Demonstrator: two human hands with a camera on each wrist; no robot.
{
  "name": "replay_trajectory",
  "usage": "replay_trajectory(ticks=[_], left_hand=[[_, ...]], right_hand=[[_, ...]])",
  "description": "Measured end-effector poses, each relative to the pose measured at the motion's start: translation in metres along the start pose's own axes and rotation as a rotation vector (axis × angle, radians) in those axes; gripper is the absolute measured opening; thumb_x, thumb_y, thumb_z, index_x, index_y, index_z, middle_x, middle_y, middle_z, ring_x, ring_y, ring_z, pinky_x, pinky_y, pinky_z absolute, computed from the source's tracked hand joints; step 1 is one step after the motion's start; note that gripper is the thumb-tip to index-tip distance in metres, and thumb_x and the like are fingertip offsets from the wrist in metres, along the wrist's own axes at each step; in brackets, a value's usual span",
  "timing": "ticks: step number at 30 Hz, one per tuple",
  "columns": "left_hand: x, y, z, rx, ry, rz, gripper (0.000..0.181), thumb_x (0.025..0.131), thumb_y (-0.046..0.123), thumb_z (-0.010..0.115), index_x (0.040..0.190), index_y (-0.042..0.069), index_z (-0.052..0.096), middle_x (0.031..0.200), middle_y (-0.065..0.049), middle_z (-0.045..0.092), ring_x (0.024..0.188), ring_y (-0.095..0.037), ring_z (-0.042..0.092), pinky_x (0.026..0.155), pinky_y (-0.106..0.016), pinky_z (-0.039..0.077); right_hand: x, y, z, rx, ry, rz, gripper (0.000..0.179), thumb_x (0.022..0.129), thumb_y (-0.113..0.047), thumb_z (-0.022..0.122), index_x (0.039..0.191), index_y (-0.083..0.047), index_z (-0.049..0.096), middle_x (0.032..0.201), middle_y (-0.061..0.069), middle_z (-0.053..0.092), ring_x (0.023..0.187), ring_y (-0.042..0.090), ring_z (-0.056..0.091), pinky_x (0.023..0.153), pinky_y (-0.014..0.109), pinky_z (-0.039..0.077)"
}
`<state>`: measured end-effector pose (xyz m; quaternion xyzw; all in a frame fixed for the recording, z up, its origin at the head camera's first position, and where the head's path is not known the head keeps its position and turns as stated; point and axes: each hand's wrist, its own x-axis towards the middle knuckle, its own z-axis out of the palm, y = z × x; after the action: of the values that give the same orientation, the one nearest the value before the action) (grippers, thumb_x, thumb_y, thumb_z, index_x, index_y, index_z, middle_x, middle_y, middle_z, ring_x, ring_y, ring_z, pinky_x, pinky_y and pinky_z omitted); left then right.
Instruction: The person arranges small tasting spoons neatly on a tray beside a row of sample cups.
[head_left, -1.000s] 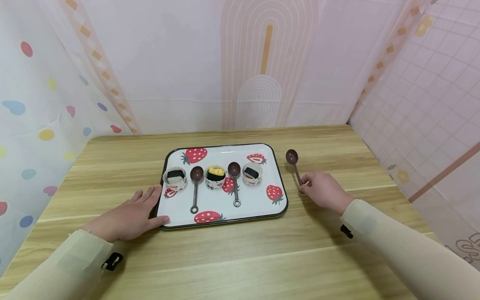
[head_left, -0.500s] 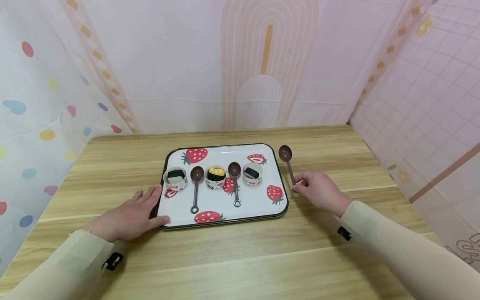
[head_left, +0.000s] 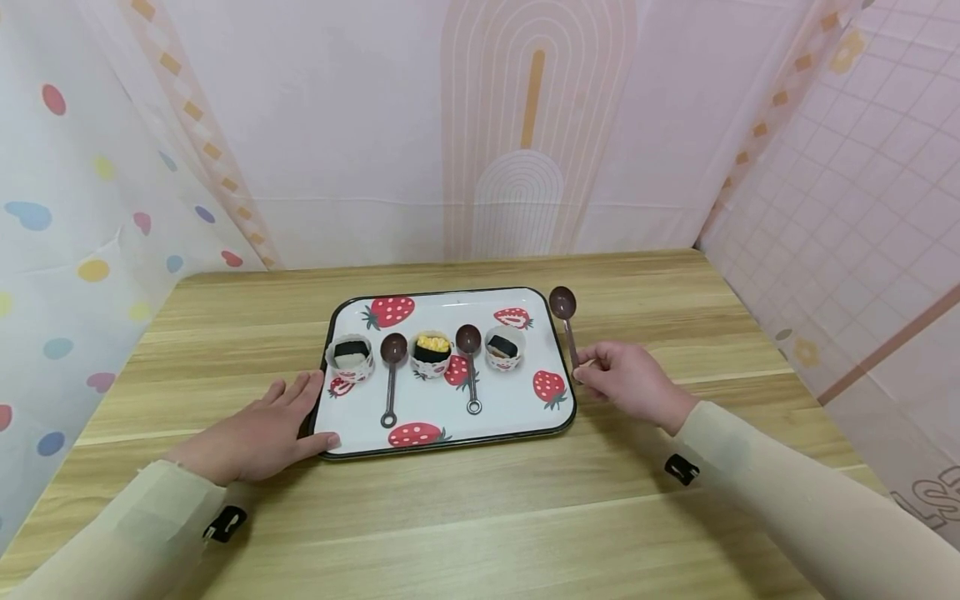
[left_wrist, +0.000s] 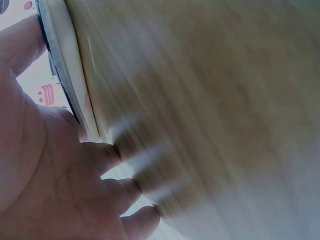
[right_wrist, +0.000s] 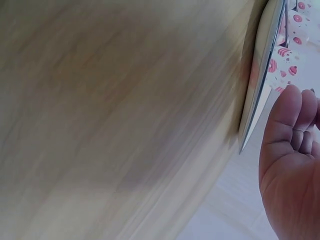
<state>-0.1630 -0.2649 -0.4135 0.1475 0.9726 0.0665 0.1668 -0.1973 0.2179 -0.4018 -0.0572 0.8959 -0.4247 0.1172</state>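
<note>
My right hand [head_left: 626,379] pinches the handle end of a dark brown spoon [head_left: 563,303] near the tray's right edge. The spoon's bowl points away from me and overlaps the rim in the head view. At the tray's left edge rests my left hand [head_left: 258,429], fingers straight, thumb over the near-left corner of the strawberry-patterned white tray [head_left: 495,427]. On the tray, from left, stand a paper cup of sushi [head_left: 351,357], a brown spoon [head_left: 393,348], a cup with yellow-topped sushi [head_left: 432,353], another brown spoon [head_left: 468,339] and a third sushi cup [head_left: 504,347].
The wooden table [head_left: 465,517] extends around the tray on all sides. A patterned curtain [head_left: 360,142] hangs behind the table and along both sides. The tray's raised dark rim [left_wrist: 62,80] shows beside the left thumb in the left wrist view.
My right hand has moved left with the brown spoon, bringing its bowl from the bare table to the tray's right rim. The left hand and the things on the tray stay put.
</note>
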Motion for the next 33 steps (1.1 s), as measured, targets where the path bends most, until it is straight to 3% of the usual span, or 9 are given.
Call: replay_trajectory(ticks=[9,16,21,33], left_hand=[[0.000,0.000,0.000,0.003,0.002,-0.001,0.113,0.097,0.074,0.054,0.165,-0.008,0.015,0.168,-0.039,0.019,0.148,-0.070,0.020,0.118,-0.076,0.028],[-0.001,0.001,0.001,0.000,0.000,0.000,0.113,0.097,0.073,0.055,0.165,-0.009,0.015,0.168,-0.039,0.019,0.148,-0.070,0.019,0.118,-0.077,0.028],[0.000,0.000,0.001,0.003,0.002,0.000,0.113,0.097,0.074,0.054,0.164,-0.009,0.015,0.168,-0.039,0.019,0.148,-0.070,0.020,0.118,-0.076,0.028],[0.001,0.001,0.001,0.005,0.005,-0.006,0.113,0.097,0.074,0.054,0.165,-0.008,0.015,0.168,-0.039,0.019,0.148,-0.069,0.020,0.118,-0.076,0.028]], right_hand=[[-0.001,-0.002,0.007,0.169,-0.029,-0.003,0.021,0.102,-0.009,0.066,0.117,0.005,0.070,0.077,0.004,0.063,0.073,0.016,0.060,0.070,0.027,0.059],[0.001,-0.004,0.013,0.246,-0.055,0.001,0.026,0.101,-0.006,0.067,0.122,0.010,0.068,0.085,0.006,0.069,0.074,0.012,0.062,0.071,0.026,0.063],[0.001,-0.005,0.018,0.263,-0.068,0.000,0.025,0.101,-0.004,0.065,0.121,0.011,0.066,0.084,0.004,0.069,0.073,0.011,0.062,0.069,0.025,0.062],[0.000,-0.008,0.023,0.219,-0.088,0.035,0.016,0.101,-0.008,0.067,0.113,0.002,0.070,0.079,0.004,0.066,0.070,0.013,0.059,0.061,0.025,0.055]])
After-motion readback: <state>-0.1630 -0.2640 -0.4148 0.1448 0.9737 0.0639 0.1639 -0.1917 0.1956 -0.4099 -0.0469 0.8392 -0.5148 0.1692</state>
